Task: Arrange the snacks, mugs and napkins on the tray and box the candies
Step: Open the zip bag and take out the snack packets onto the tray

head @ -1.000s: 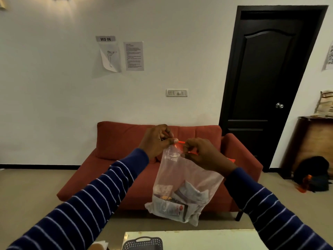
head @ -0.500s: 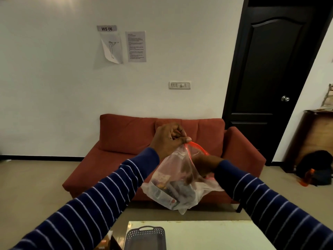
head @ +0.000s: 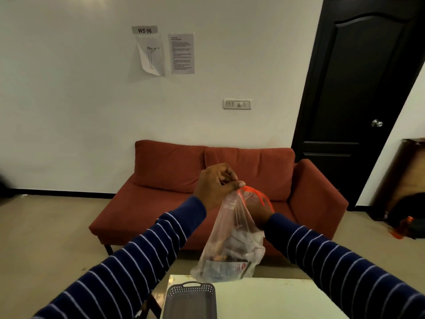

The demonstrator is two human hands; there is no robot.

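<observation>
Clear plastic zip bag (head: 232, 245) with an orange seal hangs mid-frame over the white table's (head: 264, 300) far edge, packets inside, print too blurry to read. Left hand (head: 216, 187) pinches its top corner shut-fisted; right hand (head: 257, 212) is reaching into the mouth, fingers hidden, can't tell. Grey perforated tray (head: 190, 300) sits bottom centre. Red sofa (head: 165, 171) behind; wall sign (head: 145, 30) upper left reads "WS 06".

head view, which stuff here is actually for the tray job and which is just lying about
For the job:
- clear bag of packets, held up by left hand, right hand reaching inside it
- grey tray on the pale table

Just lying about:
- red sofa
- papers on the wall
- black door
- dark bag on the floor
</observation>
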